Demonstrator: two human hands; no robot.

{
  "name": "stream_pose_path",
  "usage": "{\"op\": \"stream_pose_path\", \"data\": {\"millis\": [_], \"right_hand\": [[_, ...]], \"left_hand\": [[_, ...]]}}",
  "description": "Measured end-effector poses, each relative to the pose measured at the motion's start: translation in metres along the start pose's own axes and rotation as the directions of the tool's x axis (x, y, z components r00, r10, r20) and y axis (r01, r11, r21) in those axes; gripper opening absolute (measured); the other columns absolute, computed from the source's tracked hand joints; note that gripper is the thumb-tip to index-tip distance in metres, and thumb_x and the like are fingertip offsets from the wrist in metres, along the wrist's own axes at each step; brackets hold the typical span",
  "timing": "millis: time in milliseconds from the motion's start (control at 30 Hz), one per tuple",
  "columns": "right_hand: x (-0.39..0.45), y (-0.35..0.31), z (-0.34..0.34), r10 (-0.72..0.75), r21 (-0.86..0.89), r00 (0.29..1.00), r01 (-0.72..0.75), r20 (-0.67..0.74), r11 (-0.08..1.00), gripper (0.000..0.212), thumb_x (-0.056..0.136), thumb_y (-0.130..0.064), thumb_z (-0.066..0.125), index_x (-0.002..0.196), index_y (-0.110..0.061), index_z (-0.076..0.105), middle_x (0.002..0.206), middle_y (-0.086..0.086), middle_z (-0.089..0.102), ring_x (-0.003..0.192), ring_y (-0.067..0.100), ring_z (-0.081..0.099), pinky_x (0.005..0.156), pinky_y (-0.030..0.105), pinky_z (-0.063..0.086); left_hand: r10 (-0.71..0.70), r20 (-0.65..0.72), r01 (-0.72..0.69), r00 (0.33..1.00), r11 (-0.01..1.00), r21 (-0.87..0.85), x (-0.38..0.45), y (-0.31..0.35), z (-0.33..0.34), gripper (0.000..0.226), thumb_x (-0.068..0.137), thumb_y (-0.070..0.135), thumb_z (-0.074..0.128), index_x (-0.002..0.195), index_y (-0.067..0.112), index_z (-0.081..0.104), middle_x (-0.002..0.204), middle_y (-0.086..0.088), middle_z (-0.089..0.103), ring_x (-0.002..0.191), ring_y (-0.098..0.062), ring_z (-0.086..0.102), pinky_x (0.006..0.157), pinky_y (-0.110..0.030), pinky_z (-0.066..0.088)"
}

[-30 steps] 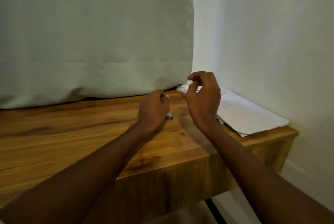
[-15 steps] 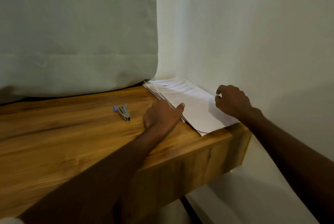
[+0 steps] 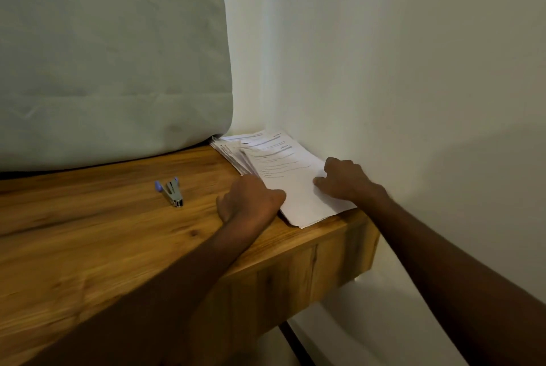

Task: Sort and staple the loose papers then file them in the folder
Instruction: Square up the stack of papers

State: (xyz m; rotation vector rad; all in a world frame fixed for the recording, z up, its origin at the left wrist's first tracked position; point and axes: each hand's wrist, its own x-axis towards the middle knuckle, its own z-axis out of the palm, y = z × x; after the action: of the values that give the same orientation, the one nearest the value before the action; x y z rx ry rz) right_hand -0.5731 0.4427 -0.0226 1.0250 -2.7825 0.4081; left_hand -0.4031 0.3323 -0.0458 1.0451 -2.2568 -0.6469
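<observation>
1. Standing against the wall corner, one wooden table (image 3: 118,247) carries everything; one pale curtain (image 3: 112,55) hangs behind
2. One loose stack of papers (image 3: 283,165) sits at the table's right end, fanned, prob. awaiting sorting
3. Two hands: left hand (image 3: 248,200) curled at the stack's near edge, thumb on top; right hand (image 3: 342,179) knuckles bent, pressing the top sheet, likely steadying it
4. One stapler (image 3: 171,191) lies apart, left of papers, w/ nothing touching it; no folder visible

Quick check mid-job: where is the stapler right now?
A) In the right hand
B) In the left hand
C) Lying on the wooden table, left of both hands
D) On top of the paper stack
C: the stapler lies alone on the wooden table, apart from the left hand and right hand, which are both at the paper stack.
</observation>
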Motion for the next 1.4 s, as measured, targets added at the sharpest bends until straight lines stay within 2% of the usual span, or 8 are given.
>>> {"op": "stream_pose_path", "data": {"millis": [67, 267, 533, 700, 833, 1100, 1167, 1400], "right_hand": [[-0.003, -0.001, 0.0, 0.016, 0.031, 0.999, -0.014, -0.043, 0.999, 0.043, 0.099, -0.043, 0.053, 0.123, -0.007, 0.053, 0.127, 0.017, 0.061, 0.117, 0.037, 0.056, 0.1, 0.042, 0.045], [-0.02, -0.002, 0.003, 0.07, 0.033, 0.99, -0.066, -0.125, 0.997, 0.035, 0.099, -0.042, 0.05, 0.116, -0.013, 0.054, 0.118, 0.009, 0.062, 0.109, 0.032, 0.061, 0.1, 0.049, 0.049], [-0.03, 0.003, -0.001, 0.174, 0.19, 0.956, -0.131, -0.235, 0.973, 0.032, 0.093, -0.031, 0.062, 0.12, -0.013, 0.06, 0.117, 0.008, 0.064, 0.105, 0.03, 0.063, 0.077, 0.031, 0.044], [-0.016, 0.004, -0.003, 0.32, 0.485, 0.94, -0.228, -0.115, 0.844, 0.034, 0.082, -0.028, 0.076, 0.106, -0.008, 0.061, 0.109, 0.011, 0.065, 0.099, 0.031, 0.064, 0.078, 0.036, 0.054], [-0.008, 0.004, -0.007, 0.345, 0.538, 0.939, -0.289, -0.003, 0.792, 0.048, 0.077, -0.026, 0.085, 0.113, -0.006, 0.059, 0.115, 0.013, 0.063, 0.102, 0.031, 0.06, 0.084, 0.041, 0.056], [-0.009, 0.004, -0.002, 0.334, 0.42, 0.94, -0.277, -0.067, 0.864, 0.045, 0.083, -0.032, 0.079, 0.114, -0.007, 0.059, 0.117, 0.014, 0.062, 0.104, 0.031, 0.061, 0.076, 0.035, 0.052], [-0.008, 0.003, -0.002, 0.328, 0.415, 0.938, -0.256, -0.111, 0.873, 0.045, 0.082, -0.035, 0.08, 0.113, -0.007, 0.062, 0.114, 0.012, 0.064, 0.101, 0.031, 0.064, 0.074, 0.034, 0.051], [0.002, 0.001, -0.003, 0.399, 0.576, 0.914, -0.284, -0.08, 0.766, 0.038, 0.079, -0.022, 0.081, 0.109, -0.005, 0.066, 0.11, 0.013, 0.067, 0.1, 0.033, 0.065, 0.086, 0.041, 0.058]], "left_hand": [[-0.029, -0.012, 0.028, 1.0, 0.999, -0.031, 0.001, -0.001, 0.001, 0.035, 0.079, 0.05, 0.068, 0.099, 0.022, 0.07, 0.106, 0.002, 0.072, 0.094, -0.023, 0.066, 0.093, -0.045, 0.052], [-0.029, -0.054, 0.022, 0.998, 0.991, -0.13, 0.002, -0.012, -0.004, 0.02, 0.081, 0.035, 0.066, 0.091, 0.018, 0.071, 0.097, 0.0, 0.073, 0.081, -0.024, 0.067, 0.074, -0.041, 0.06], [0.016, -0.004, -0.017, 1.0, 0.977, -0.212, 0.007, -0.021, -0.02, 0.04, 0.082, 0.038, 0.063, 0.12, 0.025, 0.069, 0.121, 0.003, 0.071, 0.097, -0.021, 0.067, 0.068, -0.031, 0.053], [-0.039, 0.096, 0.073, 0.995, 0.924, -0.376, 0.012, -0.019, -0.031, 0.064, 0.066, 0.039, 0.068, 0.127, 0.021, 0.066, 0.127, -0.001, 0.071, 0.104, -0.027, 0.068, 0.088, -0.044, 0.059], [-0.036, 0.108, 0.075, 0.993, 0.92, -0.384, 0.019, -0.026, -0.028, 0.052, 0.075, 0.022, 0.077, 0.127, 0.019, 0.068, 0.128, -0.003, 0.07, 0.108, -0.028, 0.068, 0.093, -0.046, 0.058], [-0.083, 0.044, 0.093, 0.996, 0.945, -0.314, 0.029, -0.034, -0.026, 0.041, 0.085, 0.022, 0.079, 0.124, 0.02, 0.066, 0.124, 0.0, 0.071, 0.089, -0.023, 0.073, 0.079, -0.043, 0.063], [-0.095, -0.001, 0.091, 0.995, 0.954, -0.287, 0.028, -0.036, -0.025, 0.044, 0.084, 0.028, 0.082, 0.124, 0.017, 0.067, 0.126, -0.002, 0.07, 0.101, -0.025, 0.07, 0.083, -0.043, 0.061], [-0.194, -0.041, 0.165, 0.98, 0.912, -0.375, 0.03, -0.038, -0.032, 0.028, 0.085, 0.03, 0.083, 0.103, 0.012, 0.071, 0.107, -0.01, 0.075, 0.09, -0.028, 0.073, 0.076, -0.043, 0.062]]}}
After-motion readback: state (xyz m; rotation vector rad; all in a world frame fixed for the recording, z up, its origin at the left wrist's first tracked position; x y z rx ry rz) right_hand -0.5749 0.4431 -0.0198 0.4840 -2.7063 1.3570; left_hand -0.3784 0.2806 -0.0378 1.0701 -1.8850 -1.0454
